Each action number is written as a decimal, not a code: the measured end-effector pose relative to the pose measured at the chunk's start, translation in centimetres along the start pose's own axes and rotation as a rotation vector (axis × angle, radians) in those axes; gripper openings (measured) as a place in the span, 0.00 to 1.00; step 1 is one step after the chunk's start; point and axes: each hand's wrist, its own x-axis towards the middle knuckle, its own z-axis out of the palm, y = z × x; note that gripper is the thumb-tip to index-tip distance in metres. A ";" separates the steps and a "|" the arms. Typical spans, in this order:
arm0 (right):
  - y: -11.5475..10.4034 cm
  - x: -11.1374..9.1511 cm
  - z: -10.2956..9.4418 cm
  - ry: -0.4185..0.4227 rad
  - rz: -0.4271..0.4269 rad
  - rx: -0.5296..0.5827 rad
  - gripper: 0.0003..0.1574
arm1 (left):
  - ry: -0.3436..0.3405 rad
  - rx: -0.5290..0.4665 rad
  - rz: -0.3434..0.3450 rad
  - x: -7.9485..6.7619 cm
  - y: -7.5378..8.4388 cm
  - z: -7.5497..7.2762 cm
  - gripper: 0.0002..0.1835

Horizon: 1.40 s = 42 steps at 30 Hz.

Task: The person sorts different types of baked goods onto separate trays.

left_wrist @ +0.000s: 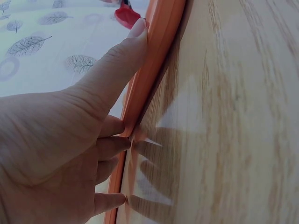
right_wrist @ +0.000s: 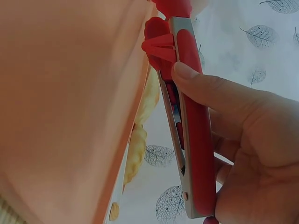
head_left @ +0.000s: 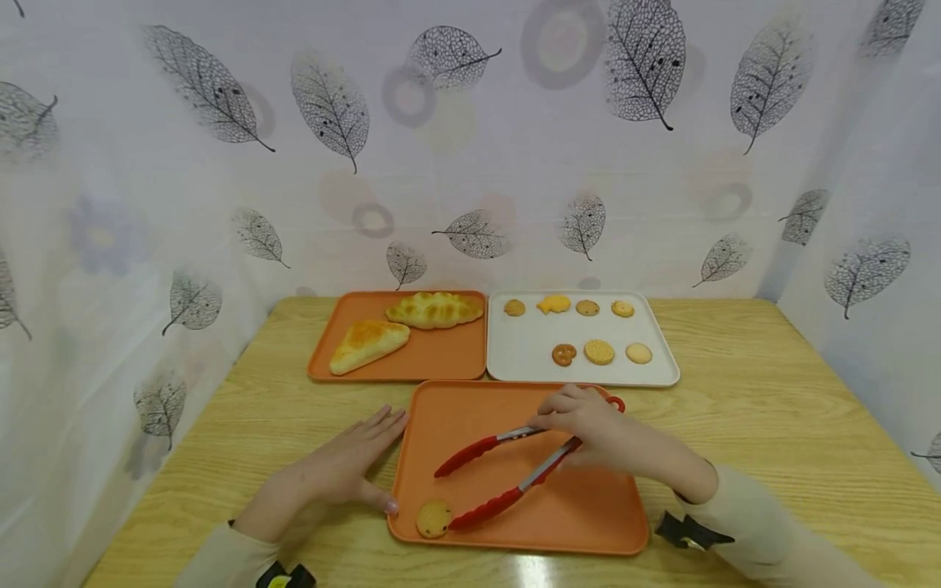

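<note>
My right hand (head_left: 591,429) grips a pair of red and silver tongs (head_left: 540,472), its thumb along the red handle in the right wrist view. The tongs' arms are spread over the near orange tray (head_left: 581,514) and point to the left. One red tip ends right at a round cookie (head_left: 434,518) with dark specks in the tray's front left corner; the other tip is farther back. My left hand (head_left: 341,461) lies at the left side of that tray. Its fingers are extended, with thumb and fingertips at the orange rim (left_wrist: 156,60).
Behind on the left, a second orange tray (head_left: 441,359) bears a triangular bread (head_left: 369,345) and a braided loaf (head_left: 434,310). Beside it, a white tray (head_left: 515,355) carries several small biscuits, among them a pretzel (head_left: 564,354). Leaf-patterned curtains (head_left: 470,163) enclose the wooden table (head_left: 742,408).
</note>
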 end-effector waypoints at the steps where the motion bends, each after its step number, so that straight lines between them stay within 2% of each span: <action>1: 0.0 0.1 0.1 -0.008 -0.011 0.009 0.30 | -0.001 -0.001 -0.001 0.0 0.0 0.0 0.66; 9: -0.3 0.8 0.2 -0.074 -0.002 0.057 0.28 | 0.001 0.005 0.000 0.0 0.0 0.0 0.66; 16: -0.4 1.4 0.2 -0.103 -0.007 0.028 0.28 | 0.010 0.013 0.005 -0.1 0.1 0.1 0.67; 22: -0.6 1.5 0.2 -0.077 -0.057 -0.012 0.28 | 0.013 0.014 0.010 -0.1 0.2 0.2 0.67; 33: -0.7 1.2 0.1 -0.058 -0.086 -0.012 0.27 | 0.019 0.010 0.013 -0.3 0.4 0.2 0.66; 42: -0.2 0.4 0.1 -0.022 -0.068 -0.025 0.28 | 0.018 0.016 0.002 -0.4 0.7 0.3 0.66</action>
